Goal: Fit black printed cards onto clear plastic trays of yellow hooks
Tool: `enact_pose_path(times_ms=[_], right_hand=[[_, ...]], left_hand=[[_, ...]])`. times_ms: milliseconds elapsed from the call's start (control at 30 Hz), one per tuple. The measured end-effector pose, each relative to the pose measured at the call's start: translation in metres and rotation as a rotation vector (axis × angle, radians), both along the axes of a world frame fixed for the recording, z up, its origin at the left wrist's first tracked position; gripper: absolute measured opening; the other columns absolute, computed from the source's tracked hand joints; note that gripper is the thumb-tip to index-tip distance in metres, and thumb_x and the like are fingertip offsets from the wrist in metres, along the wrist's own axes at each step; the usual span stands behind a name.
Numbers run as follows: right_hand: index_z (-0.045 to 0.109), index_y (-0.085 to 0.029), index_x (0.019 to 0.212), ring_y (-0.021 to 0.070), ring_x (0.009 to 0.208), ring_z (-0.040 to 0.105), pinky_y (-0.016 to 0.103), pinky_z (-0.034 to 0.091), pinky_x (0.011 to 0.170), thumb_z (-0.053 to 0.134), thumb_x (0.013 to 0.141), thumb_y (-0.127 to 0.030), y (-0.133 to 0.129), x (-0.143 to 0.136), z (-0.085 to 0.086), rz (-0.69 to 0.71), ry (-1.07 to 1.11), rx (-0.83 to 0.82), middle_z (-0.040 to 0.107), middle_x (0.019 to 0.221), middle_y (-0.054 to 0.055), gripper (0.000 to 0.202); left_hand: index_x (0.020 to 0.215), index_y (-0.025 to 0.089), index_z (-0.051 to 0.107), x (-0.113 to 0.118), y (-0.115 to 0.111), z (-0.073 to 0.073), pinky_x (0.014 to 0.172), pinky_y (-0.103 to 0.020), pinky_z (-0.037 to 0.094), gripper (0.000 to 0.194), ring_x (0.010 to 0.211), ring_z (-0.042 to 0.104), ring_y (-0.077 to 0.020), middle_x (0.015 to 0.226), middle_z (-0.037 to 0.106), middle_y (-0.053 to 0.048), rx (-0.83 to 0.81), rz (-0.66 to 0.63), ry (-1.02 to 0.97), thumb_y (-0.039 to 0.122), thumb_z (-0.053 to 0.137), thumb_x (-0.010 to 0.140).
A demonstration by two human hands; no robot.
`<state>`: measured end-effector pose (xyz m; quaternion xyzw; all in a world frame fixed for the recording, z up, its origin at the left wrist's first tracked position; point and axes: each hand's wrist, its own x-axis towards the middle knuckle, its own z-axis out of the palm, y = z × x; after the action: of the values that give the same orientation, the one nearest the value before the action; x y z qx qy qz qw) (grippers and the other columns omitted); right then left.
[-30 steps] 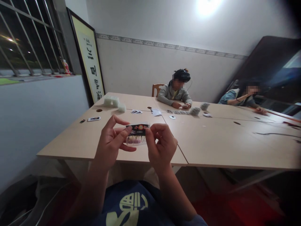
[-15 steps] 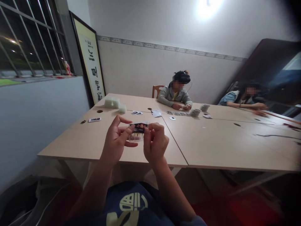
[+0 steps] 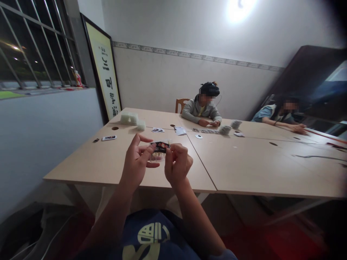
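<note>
Stretching beyond the packet (image 3: 162, 147), a pale table (image 3: 244, 166) nears a bordered wall (image 3: 151, 76).

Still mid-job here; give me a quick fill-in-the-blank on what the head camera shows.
1. The left hand and the right hand hold a clear pack whose label is mainly ____ behind its lettering.
2. The person across the table has sleeves coloured ____.
3. From the wearer's view, the flat white-edged object lies to the ____ of the pack.

Missing words: black; grey; left.
</note>
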<state>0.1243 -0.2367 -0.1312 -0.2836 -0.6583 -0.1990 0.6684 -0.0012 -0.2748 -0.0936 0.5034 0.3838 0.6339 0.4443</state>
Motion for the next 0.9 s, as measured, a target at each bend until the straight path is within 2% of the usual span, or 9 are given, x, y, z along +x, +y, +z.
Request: enact_pose_path(times_ms=[233, 400, 600, 900], right_hand=[[0.049, -0.024, 0.090, 0.0073, 0.042, 0.043, 0.022, 0.033, 0.045, 0.053, 0.094, -0.016, 0.003, 0.000, -0.004, 0.039, 0.075, -0.016, 0.056, 0.063, -0.006, 0.010], [0.051, -0.023, 0.087, 0.0082, 0.051, 0.047, 0.021, 0.041, 0.048, 0.053, 0.098, -0.021, -0.007, -0.004, 0.005, 0.077, 0.228, -0.146, 0.054, 0.066, -0.005, 0.011], [0.056, -0.021, 0.082, 0.0063, 0.050, 0.045, 0.021, 0.040, 0.047, 0.061, 0.094, -0.027, -0.019, -0.004, 0.016, 0.346, 0.444, -0.406, 0.054, 0.067, -0.006, 0.015], [0.056, -0.020, 0.079, 0.0041, 0.048, 0.041, 0.019, 0.035, 0.043, 0.064, 0.091, -0.024, -0.023, -0.003, 0.021, 0.440, 0.507, -0.438, 0.051, 0.067, -0.007, 0.015]], left_hand=[[0.094, 0.023, 0.049, 0.001, 0.001, -0.004, 0.047, -0.026, 0.064, 0.036, 0.061, 0.077, -0.0200, 0.079, 0.073, 0.002, 0.021, -0.015, -0.023, 0.043, 0.077, 0.083], [0.095, 0.024, 0.048, 0.000, -0.002, -0.005, 0.047, -0.027, 0.065, 0.038, 0.064, 0.078, -0.0209, 0.082, 0.075, 0.002, 0.061, 0.008, -0.046, 0.045, 0.077, 0.084], [0.095, 0.023, 0.048, 0.001, -0.009, 0.001, 0.046, -0.026, 0.065, 0.038, 0.062, 0.078, -0.0211, 0.081, 0.078, 0.001, 0.086, 0.012, -0.059, 0.043, 0.079, 0.084], [0.094, 0.024, 0.049, 0.003, -0.014, 0.002, 0.046, -0.027, 0.066, 0.034, 0.064, 0.079, -0.0223, 0.080, 0.078, 0.002, 0.101, 0.011, -0.040, 0.040, 0.078, 0.086]])
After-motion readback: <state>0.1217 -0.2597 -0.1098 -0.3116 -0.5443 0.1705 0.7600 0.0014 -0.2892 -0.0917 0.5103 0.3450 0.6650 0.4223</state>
